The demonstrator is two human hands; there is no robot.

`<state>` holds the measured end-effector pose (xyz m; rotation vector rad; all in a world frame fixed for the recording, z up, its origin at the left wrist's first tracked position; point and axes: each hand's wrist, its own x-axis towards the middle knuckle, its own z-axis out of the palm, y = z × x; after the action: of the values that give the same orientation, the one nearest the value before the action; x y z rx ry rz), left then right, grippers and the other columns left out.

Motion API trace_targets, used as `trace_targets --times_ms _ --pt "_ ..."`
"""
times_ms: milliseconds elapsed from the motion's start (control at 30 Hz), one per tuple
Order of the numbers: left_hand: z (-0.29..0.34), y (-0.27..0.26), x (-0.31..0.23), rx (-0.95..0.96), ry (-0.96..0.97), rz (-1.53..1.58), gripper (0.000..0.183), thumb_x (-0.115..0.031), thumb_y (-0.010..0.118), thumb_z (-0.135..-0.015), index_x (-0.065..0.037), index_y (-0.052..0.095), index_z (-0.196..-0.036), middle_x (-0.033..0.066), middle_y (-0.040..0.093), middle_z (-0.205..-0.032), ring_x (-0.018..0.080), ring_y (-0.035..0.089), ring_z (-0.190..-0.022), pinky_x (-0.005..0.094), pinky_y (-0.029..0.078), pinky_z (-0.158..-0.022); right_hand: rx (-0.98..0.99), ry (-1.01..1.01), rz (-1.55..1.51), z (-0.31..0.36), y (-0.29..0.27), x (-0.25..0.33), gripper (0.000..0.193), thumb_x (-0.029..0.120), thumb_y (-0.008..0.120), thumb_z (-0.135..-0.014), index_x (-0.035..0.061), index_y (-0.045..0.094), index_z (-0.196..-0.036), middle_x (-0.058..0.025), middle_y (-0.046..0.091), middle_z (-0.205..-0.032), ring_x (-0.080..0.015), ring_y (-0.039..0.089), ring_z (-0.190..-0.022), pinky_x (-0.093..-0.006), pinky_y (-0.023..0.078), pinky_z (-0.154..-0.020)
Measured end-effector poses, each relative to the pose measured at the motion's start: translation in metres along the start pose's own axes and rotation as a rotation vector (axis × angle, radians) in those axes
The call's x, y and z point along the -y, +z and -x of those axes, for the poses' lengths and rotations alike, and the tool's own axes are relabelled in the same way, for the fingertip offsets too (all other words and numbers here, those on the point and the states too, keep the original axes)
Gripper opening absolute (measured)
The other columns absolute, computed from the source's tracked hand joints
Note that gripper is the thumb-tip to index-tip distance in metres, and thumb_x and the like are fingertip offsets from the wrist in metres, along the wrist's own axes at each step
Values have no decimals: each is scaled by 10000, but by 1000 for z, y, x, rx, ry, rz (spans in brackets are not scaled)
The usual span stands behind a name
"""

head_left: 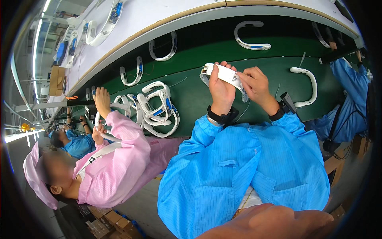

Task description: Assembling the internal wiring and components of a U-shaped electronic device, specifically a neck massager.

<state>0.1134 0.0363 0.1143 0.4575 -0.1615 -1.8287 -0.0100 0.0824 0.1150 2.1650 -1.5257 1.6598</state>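
The clock is read from above, with the held band (227, 75) at its centre and twelve at the top edge. The left hand (221, 89) is half closed from six o'clock: its thumb lies over the white face, the fingers support from behind, so the band is carried above the green bench (193, 97). The right hand (256, 85) comes from four o'clock, with fingers bent and near together. Its fingertips are at the band's right end, beside the dark print; whether they pinch it or only press, I cannot tell.

In my judgement, the step in hand is close finger work at this end, such as fitting or checking. The next move calls for a steady left grip and small, light pressure from the right fingertips. The far end, at ten o'clock, shows a small metal part, which probably should not be squeezed.

At three o'clock a loose band (314, 85) lies well apart, and at one to two o'clock another band (254, 46). A pile (161, 109) is at eight o'clock, near a co-worker (119, 167) in pink.
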Motion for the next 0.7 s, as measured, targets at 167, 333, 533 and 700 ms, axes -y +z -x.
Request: trace_targets --times_ms 167,333,533,700 --pt "2 3 3 -2 1 -13 192 -224 497 -959 -77 462 -1079 80 540 -997 203 525 -910 384 443 -862 -64 116 -23 -3 5 10 254 0 708 -707 39 674 -956 -81 603 -790 -232 557 -671 -328 447 -563" --pt "0 0 -1 26 -12 -11 199 -220 497 -959 -71 454 -1084 85 536 -999 210 525 -912 385 444 -860 -57 36 -27 -6 2 1 243 12 712 -715 33 667 -953 -94 633 -849 -242 591 -693 -340 480 -582" --pt "-1 0 1 16 -2 -73 202 -230 499 -955 -64 455 -1063 80 526 -999 212 528 -904 385 459 -841 -38 33 134 5 -4 6 207 25 722 -714 22 671 -914 -81 612 -800 -230 587 -623 -324 481 -535" --pt "5 9 2 90 78 -159 205 -219 489 -961 -74 446 -1099 93 528 -1001 212 523 -918 390 457 -843 11 400 -189 3 -7 16 181 -18 711 -723 36 679 -893 -82 602 -754 -200 588 -607 -292 462 -516"
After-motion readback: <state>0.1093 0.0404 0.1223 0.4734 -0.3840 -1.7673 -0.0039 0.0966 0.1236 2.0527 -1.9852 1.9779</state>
